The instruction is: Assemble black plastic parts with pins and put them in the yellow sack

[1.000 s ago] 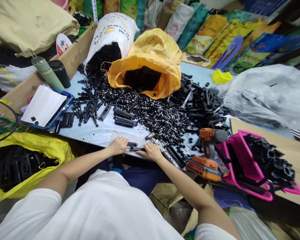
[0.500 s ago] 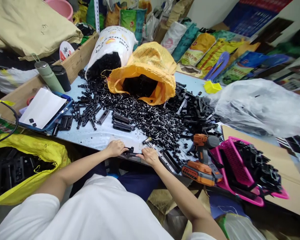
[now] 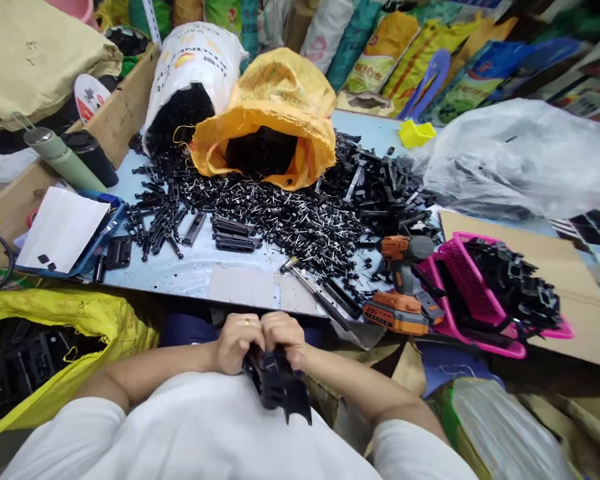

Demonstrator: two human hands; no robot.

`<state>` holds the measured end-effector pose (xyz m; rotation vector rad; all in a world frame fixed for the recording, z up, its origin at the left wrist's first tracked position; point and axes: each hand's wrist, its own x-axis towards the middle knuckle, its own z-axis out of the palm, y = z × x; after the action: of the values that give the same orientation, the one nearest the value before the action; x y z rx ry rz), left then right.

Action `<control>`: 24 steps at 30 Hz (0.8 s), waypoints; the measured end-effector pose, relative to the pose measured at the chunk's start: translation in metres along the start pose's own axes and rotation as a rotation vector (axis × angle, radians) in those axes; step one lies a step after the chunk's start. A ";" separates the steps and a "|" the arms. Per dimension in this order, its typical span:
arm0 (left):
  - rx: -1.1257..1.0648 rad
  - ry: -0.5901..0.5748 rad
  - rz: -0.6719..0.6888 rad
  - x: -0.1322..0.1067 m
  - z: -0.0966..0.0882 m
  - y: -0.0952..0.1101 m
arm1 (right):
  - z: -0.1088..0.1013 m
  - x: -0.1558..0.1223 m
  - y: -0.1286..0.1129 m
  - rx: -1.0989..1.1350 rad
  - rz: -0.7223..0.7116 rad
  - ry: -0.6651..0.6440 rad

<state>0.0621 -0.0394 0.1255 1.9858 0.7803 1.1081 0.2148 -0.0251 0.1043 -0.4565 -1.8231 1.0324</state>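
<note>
Both hands hold a black plastic part (image 3: 277,387) close against my white shirt, below the table edge. My left hand (image 3: 239,341) is closed on its left end, a ring showing on one finger. Right beside it, my right hand (image 3: 283,335) wraps round the other side, knuckles up. The part has notches and a forked lower end; its upper end is hidden by the fingers. Beyond the hands, a hammer (image 3: 310,287) lies on the table near a pale cardboard piece (image 3: 243,285). Long black parts (image 3: 235,233) lie stacked further back.
A heap of small black pieces with metal pins (image 3: 310,227) spreads before a yellow sack (image 3: 280,80) and a white sack (image 3: 195,60). An orange cordless drill (image 3: 400,287) stands by a pink basket (image 3: 480,293). A yellow bag (image 3: 125,320) of black parts sits left.
Both hands have drawn back from the table edge toward my body, bringing the black part with them. It is now tilted, its forked end toward me. The view has shifted slightly.
</note>
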 end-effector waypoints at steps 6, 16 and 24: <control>0.370 0.184 0.083 0.001 0.020 -0.053 | 0.015 0.029 0.075 -0.387 0.322 0.527; 1.018 -0.254 -0.301 0.079 -0.009 -0.184 | -0.174 -0.122 0.060 -1.384 1.002 0.030; 1.066 0.372 -0.792 0.074 -0.083 -0.184 | -0.162 -0.069 0.050 -1.049 0.553 0.407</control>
<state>-0.0063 0.1451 0.0388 1.8395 2.4700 0.5744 0.3818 0.0297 0.0557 -1.7277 -1.7615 0.1680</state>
